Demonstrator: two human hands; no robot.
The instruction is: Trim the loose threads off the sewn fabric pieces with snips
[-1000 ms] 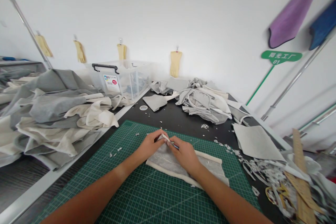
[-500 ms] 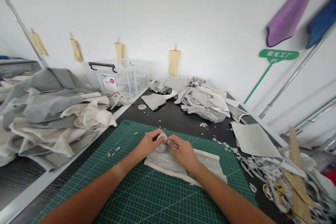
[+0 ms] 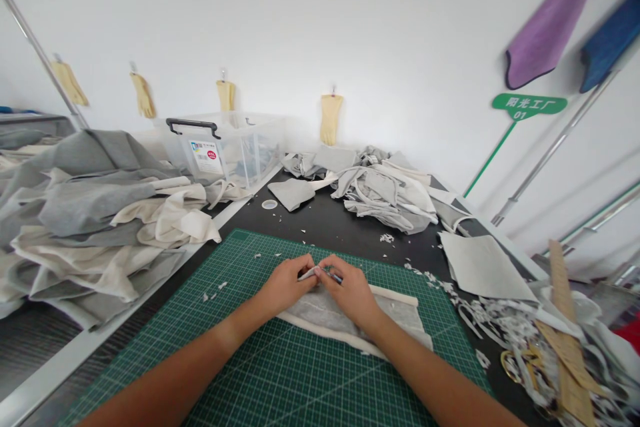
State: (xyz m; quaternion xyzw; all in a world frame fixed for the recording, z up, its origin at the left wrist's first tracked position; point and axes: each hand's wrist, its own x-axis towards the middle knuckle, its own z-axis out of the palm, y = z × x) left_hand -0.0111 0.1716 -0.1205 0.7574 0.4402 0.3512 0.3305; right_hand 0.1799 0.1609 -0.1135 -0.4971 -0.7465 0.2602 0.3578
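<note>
We read 阳光工厂 with 01 below it on the green sign (image 3: 529,105) on the wall. The white label (image 3: 204,157) on the clear plastic storage box (image 3: 225,153) shows 45L in a red oval, rest of its print too small for us. Markings on the wooden ruler (image 3: 563,293) are unreadable too

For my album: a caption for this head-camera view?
Left hand and right hand work a small tool over grey fabric on a green cutting mat.
</note>
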